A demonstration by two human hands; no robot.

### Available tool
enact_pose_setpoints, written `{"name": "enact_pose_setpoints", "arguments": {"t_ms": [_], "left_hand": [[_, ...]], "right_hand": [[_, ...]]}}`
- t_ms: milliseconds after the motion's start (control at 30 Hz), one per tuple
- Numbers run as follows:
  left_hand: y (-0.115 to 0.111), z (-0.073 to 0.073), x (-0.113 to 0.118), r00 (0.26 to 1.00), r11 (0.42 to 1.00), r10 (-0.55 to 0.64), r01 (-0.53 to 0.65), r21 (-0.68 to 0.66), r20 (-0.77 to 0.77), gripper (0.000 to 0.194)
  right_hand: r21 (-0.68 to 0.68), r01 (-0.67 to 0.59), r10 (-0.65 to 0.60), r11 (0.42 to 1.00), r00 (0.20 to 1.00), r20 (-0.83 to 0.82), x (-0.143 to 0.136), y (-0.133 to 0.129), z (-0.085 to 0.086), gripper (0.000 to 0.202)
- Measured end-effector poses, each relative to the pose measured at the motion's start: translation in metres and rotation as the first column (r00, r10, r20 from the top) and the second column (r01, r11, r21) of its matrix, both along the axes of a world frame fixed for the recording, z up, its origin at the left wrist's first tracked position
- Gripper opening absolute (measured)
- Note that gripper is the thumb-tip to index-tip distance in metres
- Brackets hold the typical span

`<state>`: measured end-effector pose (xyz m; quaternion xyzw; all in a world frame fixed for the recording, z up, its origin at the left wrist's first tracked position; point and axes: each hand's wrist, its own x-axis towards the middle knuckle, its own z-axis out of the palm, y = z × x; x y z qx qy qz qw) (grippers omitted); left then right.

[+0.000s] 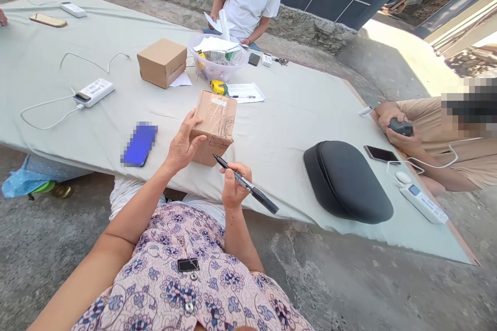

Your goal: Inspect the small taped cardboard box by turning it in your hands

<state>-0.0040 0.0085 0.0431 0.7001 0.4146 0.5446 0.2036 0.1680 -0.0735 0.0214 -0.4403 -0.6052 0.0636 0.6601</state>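
My left hand (185, 140) grips the left side of a small brown cardboard box (216, 114), tilted above the cloth-covered table's near edge. Black scribbled lines run over the box's right part, and a white dotted label is near its top. In my right hand (235, 186) is a black marker (252, 190), its tip uncovered and pointing at the lower front face of the box. Whether the tip touches the cardboard I cannot tell. Beyond the box are a yellow tape measure (219, 87) and a written sheet of paper (248, 94) with a pen on it.
A second cardboard box (162, 62) stands beside a plastic basket (217, 68). To the left lie a blurred blue phone (139, 145) and a white power bank (94, 93) with cables. A black case (347, 181) is at the right. People sit at the far and right sides.
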Motion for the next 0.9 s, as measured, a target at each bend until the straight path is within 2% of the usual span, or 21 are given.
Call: {"name": "enact_pose_setpoints", "arguments": {"t_ms": [67, 167, 233, 300, 367, 433, 500, 567, 633, 667, 733, 900], "left_hand": [[0.0, 0.0, -0.001, 1.0, 1.0, -0.005, 0.005, 0.0, -0.007, 0.054], [-0.001, 0.002, -0.001, 1.0, 1.0, 0.002, -0.002, -0.008, -0.013, 0.055], [-0.001, 0.002, -0.001, 1.0, 1.0, 0.004, -0.004, -0.022, -0.014, 0.055], [-0.001, 0.003, -0.001, 1.0, 1.0, -0.005, 0.005, -0.031, -0.015, 0.056], [-0.001, 0.004, -0.001, 1.0, 1.0, -0.017, 0.017, -0.026, -0.017, 0.056], [-0.001, 0.004, -0.001, 1.0, 1.0, -0.021, 0.021, -0.018, -0.021, 0.055], [-0.002, 0.004, 0.0, 1.0, 1.0, -0.013, 0.013, -0.017, -0.02, 0.054], [-0.002, 0.003, 0.0, 1.0, 1.0, -0.006, 0.006, -0.017, -0.011, 0.054], [-0.002, 0.002, 0.0, 1.0, 1.0, -0.006, 0.006, -0.013, -0.003, 0.054], [-0.002, 0.002, 0.0, 1.0, 1.0, -0.008, 0.008, -0.012, -0.003, 0.054], [-0.001, 0.001, -0.001, 1.0, 1.0, -0.008, 0.008, -0.01, -0.004, 0.054], [0.0, -0.001, -0.002, 1.0, 1.0, -0.013, 0.013, 0.007, -0.007, 0.054]], "right_hand": [[0.101, -0.028, 0.029, 0.994, 1.0, -0.007, -0.006, 0.004, 0.008, 0.015], [0.166, 0.102, -0.093, 0.981, 0.994, -0.063, -0.004, 0.01, 0.018, 0.016], [0.119, 0.227, -0.213, 0.967, 0.97, -0.119, 0.006, 0.017, 0.019, 0.019], [0.039, 0.312, -0.305, 0.949, 0.944, -0.124, 0.022, 0.027, 0.012, 0.022], [-0.049, 0.354, -0.356, 0.934, 0.934, -0.025, 0.043, 0.041, 0.0, 0.023], [-0.157, 0.352, -0.334, 0.923, 0.933, 0.132, 0.065, 0.057, -0.015, 0.026], [-0.316, 0.343, -0.245, 0.885, 0.918, 0.312, 0.084, 0.072, -0.031, 0.029], [-0.463, 0.427, -0.196, 0.777, 0.863, 0.466, 0.098, 0.083, -0.043, 0.035], [-0.519, 0.508, -0.162, 0.687, 0.804, 0.572, 0.105, 0.088, -0.052, 0.043], [-0.525, 0.536, -0.147, 0.661, 0.779, 0.609, 0.106, 0.088, -0.055, 0.045], [-0.519, 0.562, -0.127, 0.645, 0.748, 0.652, 0.106, 0.088, -0.06, 0.045], [-0.496, 0.551, -0.136, 0.671, 0.749, 0.648, 0.103, 0.084, -0.068, 0.051]]}}
